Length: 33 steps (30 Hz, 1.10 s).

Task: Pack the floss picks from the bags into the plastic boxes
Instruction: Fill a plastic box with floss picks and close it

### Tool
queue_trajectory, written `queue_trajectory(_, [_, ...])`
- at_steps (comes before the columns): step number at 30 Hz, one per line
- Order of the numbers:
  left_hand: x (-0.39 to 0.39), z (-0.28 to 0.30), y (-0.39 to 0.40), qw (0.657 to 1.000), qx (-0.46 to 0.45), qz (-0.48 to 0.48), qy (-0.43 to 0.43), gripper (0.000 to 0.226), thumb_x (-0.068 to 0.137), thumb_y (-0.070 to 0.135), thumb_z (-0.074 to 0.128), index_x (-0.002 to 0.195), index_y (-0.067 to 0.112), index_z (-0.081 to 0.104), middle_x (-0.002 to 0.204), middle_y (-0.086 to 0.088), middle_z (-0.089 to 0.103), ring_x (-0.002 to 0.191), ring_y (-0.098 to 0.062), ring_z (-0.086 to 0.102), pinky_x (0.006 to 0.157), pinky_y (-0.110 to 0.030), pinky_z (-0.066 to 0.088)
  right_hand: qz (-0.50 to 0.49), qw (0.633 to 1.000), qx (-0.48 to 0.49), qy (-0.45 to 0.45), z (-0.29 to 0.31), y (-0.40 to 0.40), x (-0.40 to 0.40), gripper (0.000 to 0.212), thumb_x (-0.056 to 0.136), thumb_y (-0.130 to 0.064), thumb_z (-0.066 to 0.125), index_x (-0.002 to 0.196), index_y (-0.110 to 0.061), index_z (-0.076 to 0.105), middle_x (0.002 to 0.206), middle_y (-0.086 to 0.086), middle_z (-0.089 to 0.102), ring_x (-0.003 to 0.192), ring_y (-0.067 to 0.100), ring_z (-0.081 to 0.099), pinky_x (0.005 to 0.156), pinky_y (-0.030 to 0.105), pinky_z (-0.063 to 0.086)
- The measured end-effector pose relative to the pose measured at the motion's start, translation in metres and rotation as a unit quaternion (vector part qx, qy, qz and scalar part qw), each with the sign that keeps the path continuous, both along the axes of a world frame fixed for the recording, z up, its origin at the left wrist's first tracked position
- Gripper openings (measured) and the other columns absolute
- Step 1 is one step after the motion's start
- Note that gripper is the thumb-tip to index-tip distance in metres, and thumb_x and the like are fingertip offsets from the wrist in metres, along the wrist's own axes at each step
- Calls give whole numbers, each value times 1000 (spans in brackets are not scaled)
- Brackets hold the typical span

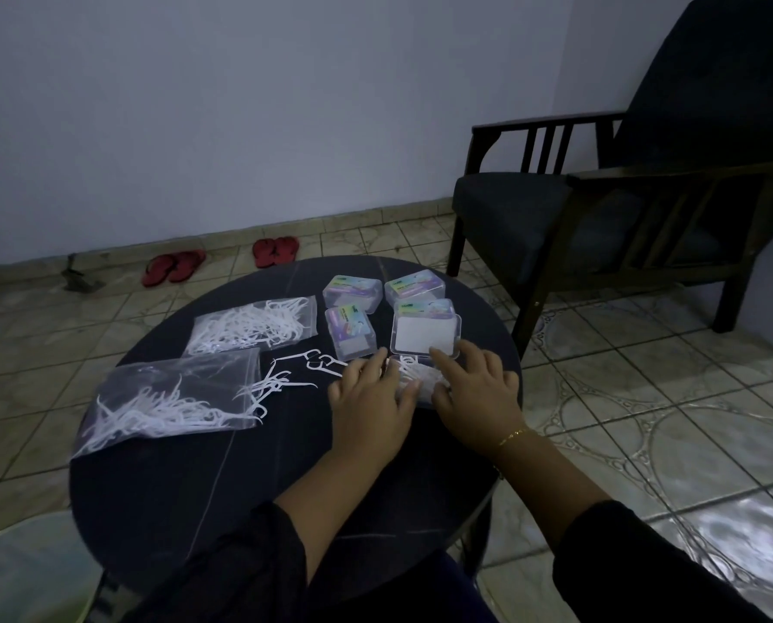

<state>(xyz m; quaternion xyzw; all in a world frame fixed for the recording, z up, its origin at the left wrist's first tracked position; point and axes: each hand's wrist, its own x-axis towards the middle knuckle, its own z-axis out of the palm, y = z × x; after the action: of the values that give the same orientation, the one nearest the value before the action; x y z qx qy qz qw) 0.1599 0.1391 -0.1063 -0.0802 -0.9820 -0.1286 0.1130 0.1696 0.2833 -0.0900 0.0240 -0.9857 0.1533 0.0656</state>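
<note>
Open plastic box (414,379) sits near the counter's right edge, between both hands, with a small heap of floss picks (414,373) in it; its lid (425,335) stands flipped back just behind, white inside showing. Left hand (371,393) lies over the box's left side, fingers spread and fairly straight, touching the picks, no grip seen. Right hand (472,388) covers the right side, index finger stretched toward the lid edge, other fingers loosely bent on the picks; no clear pinch. Both read as open, pressing.

Step in hand, by my read: levelling the picks in the box so the lid can close. To do it well: press flat with fingertips, line the handles up one way, tuck stray ends inside the rim before swinging the lid down, hold the base so it doesn't slide.

Loose picks (294,375) lie scattered on the counter (241,487) just left of the left hand. Near bag (173,397) has many picks in it, its mouth toward the loose ones. Far bag (252,326) behind it also full. Four closed labelled boxes (353,292) cluster behind the open one; contents can't tell. Beyond: dark armchair (600,209), red sandals (223,260) on tiled floor.
</note>
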Motion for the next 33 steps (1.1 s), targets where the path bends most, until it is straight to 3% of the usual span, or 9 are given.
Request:
queue_trajectory(4, [6, 0, 9, 999, -5, -45, 6, 72, 84, 56, 5, 135, 29, 48, 150, 12, 32, 131, -14, 26, 98, -34, 21, -19, 1000, -5, 0, 2, 1, -1, 39, 94, -44, 39, 129, -33, 51, 152, -2, 23, 136, 21, 20, 103, 40, 23])
queue_trajectory(9, [3, 5, 5, 997, -32, -73, 21, 62, 89, 51, 13, 147, 31, 28, 156, 13, 19, 134, -13, 24, 99, -37, 22, -17, 999, 14, 30, -3, 4, 5, 39, 95, -46, 40, 132, -36, 49, 151, -1, 27, 135, 22, 23, 102, 39, 25])
queue_trajectory(13, [-2, 9, -3, 989, -95, -111, 4, 46, 100, 43, 24, 144, 35, 31, 152, 16, 27, 135, -11, 22, 100, -36, 20, -4, 997, 41, 70, -2, 4, 7, 33, 95, -46, 42, 120, -37, 61, 148, -1, 34, 131, 24, 29, 95, 38, 27])
queue_trajectory(20, [-2, 7, -9, 990, -89, -111, -19, 56, 100, 44, 25, 151, 23, 19, 156, 10, 19, 137, -12, 17, 105, -34, 17, -12, 998, 54, 39, -7, 4, 8, 43, 98, -46, 32, 139, -35, 40, 152, -2, 26, 135, 22, 23, 101, 39, 27])
queue_trajectory(24, [0, 5, -5, 990, -61, -120, -28, 57, 100, 41, 27, 152, 21, 15, 157, 8, 17, 138, -10, 13, 106, -35, 15, -17, 999, 40, 27, -8, 3, 7, 43, 100, -44, 29, 139, -32, 41, 154, -2, 23, 138, 22, 19, 102, 40, 24])
queue_trajectory(26, [1, 6, -4, 992, -55, -114, -23, 58, 100, 40, 27, 152, 20, 13, 158, 8, 14, 139, -10, 11, 107, -35, 14, -29, 998, 43, 43, -9, 2, 7, 41, 98, -41, 38, 136, -28, 48, 151, 1, 30, 135, 25, 27, 99, 42, 28])
queue_trajectory(29, [2, 5, -8, 993, -52, -106, -24, 57, 100, 40, 26, 152, 20, 12, 158, 8, 10, 139, -10, 10, 107, -35, 14, -44, 994, 41, 93, -11, -2, 7, 32, 81, -32, 71, 111, -21, 68, 127, 10, 58, 113, 34, 54, 81, 47, 44])
queue_trajectory(31, [4, 5, -13, 994, -52, -90, -21, 56, 100, 40, 26, 152, 21, 14, 159, 8, 10, 140, -10, 10, 106, -35, 15, -51, 993, 40, 96, -11, -4, 7, 30, 78, -31, 74, 106, -21, 69, 122, 11, 61, 109, 34, 56, 77, 47, 45])
queue_trajectory(33, [5, 4, -20, 996, -49, -74, -18, 56, 100, 40, 26, 151, 21, 15, 159, 9, 10, 140, -10, 9, 106, -34, 15, -43, 994, 33, 94, -9, -9, 8, 31, 85, -32, 66, 114, -22, 66, 131, 10, 55, 119, 33, 49, 85, 48, 40])
